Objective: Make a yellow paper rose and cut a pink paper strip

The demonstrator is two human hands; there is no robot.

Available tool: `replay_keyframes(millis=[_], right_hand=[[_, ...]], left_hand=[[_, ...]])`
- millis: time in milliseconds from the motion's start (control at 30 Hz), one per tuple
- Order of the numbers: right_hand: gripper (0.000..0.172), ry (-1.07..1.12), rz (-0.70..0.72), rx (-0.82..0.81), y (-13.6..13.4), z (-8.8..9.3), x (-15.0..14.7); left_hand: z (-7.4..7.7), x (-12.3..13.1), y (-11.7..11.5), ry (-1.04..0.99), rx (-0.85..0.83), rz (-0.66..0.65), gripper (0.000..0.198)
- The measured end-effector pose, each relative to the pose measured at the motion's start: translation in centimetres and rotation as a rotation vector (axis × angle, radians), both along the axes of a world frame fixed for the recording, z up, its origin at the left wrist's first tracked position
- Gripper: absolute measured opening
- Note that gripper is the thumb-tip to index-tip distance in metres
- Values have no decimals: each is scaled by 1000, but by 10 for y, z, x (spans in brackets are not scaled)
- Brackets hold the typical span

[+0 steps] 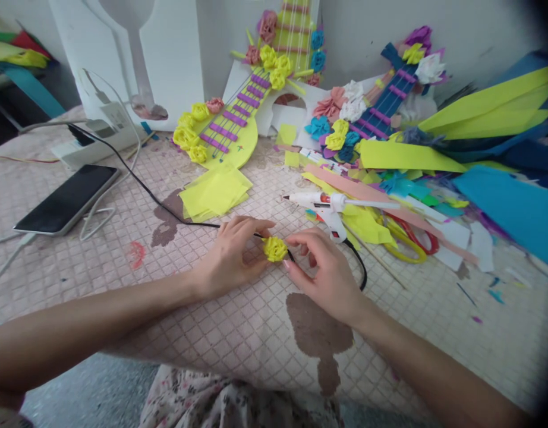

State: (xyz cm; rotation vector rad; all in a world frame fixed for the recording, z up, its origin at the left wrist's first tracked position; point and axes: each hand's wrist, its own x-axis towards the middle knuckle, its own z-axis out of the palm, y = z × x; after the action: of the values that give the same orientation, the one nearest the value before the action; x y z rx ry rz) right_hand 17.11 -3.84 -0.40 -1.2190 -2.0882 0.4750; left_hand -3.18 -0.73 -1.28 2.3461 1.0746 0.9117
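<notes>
Centrally, a yellow paper rose [275,249] was above the near tabletop [238,324], its left side grasped by the left hand's [229,254] fingers, seemingly for steadiness. The right hand's [330,270] fingers stood parted at its right edge, leaving petals exposed. Farther off, yellow paper squares [215,193] and a glue gun [325,204] lay conveniently close.

Beyond the flower [275,249], reach is blocked by glue gun [321,201] at right, black cord [198,224] at left; tablecloth [247,333] can be crossed nearside.
</notes>
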Motion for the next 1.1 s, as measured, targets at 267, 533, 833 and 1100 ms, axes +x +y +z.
replay_keyframes(millis=[267, 533, 833, 1100], right_hand=[[45, -9, 11, 43, 1, -4, -11], [49, -16, 14, 22, 2, -5, -14], [48, -24, 11, 9, 3, -7, -15], [48, -16, 21, 25, 2, -6, -12]], left_hand=[[1, 2, -4, 29, 35, 24, 49], [3, 3, -7, 51, 30, 20, 50], [2, 4, -8, 64, 53, 13, 50], [0, 4, -6, 63, 50, 29, 49]])
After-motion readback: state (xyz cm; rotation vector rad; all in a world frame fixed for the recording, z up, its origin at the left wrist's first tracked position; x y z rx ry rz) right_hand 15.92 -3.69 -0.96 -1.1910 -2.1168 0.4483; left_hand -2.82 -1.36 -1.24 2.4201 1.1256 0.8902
